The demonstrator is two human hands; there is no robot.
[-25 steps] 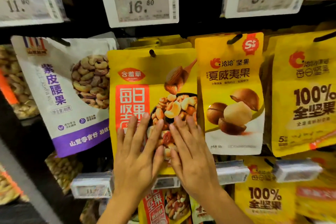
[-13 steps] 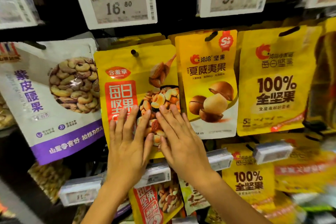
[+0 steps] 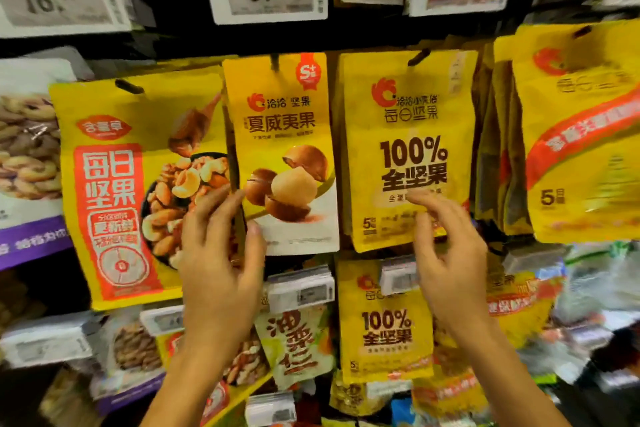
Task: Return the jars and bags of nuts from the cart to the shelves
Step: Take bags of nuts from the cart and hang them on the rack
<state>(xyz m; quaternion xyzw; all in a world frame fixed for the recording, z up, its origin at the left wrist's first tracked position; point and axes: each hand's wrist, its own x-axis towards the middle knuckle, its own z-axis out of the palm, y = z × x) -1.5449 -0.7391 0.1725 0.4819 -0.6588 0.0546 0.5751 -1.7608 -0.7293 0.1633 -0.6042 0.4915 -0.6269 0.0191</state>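
1. The left hand is raised before the display. Its grip is apart, with the fingers loosely bent. The fingertips are laid where the mixed-nut bag meets the macadamia bag, and the thumb rests on the latter's lower corner. Nothing is seen to be clamped.
2. The right hand is also held with its grip apart. Its fingertips just touch the "100%" bag, and nothing is held.
3. The mixed-nut bag is hung on its peg, just left of the macadamia bag, with their edges overlapping.
4. Its long axis runs nearly vertical, with the top tipped a little to the left. The hang hole points up and the printed face is turned outward.
5. The step is judged to be the settling of the hung bag. The overlap should be freed with light strokes so that the bag hangs plumb. The hole should be seated well back on the peg, and the neighbouring bags should not be dragged forward.
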